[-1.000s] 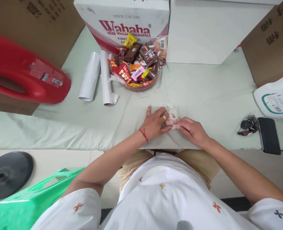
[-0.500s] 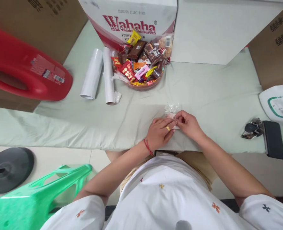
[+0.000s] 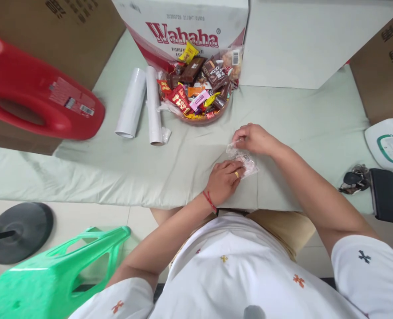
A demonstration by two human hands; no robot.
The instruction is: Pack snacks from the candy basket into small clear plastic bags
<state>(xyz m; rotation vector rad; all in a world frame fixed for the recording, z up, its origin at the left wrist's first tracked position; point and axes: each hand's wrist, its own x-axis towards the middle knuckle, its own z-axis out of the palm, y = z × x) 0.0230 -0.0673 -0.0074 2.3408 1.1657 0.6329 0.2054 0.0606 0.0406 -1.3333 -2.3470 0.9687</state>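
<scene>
On the pale green cloth near the table's front edge lies a small crinkled clear plastic bag (image 3: 250, 166) with a pinkish tint. My left hand (image 3: 223, 178), with a ring and a red string bracelet, is closed on the bag's lower left side and presses it to the cloth. Finger and thumb of my right hand (image 3: 251, 138) pinch the bag's upper end and lift it a little. What is inside the bag, if anything, I cannot make out. Beyond my hands stands a round bowl (image 3: 201, 120) heaped with wrapped sweets and chocolates (image 3: 215, 74).
Two white rolls (image 3: 131, 104) lie left of the bowl, near a big red jug (image 3: 40, 93). A Wahaha carton (image 3: 190, 15) stands behind. Keys (image 3: 354, 179), a black phone (image 3: 385, 195) and a white bottle (image 3: 391, 141) are at right. A green stool (image 3: 33, 279) stands lower left.
My right hand has moved up and away from my left, drawing the bag's upper end with it. More of the bag shows now. My left hand stays almost in place.
</scene>
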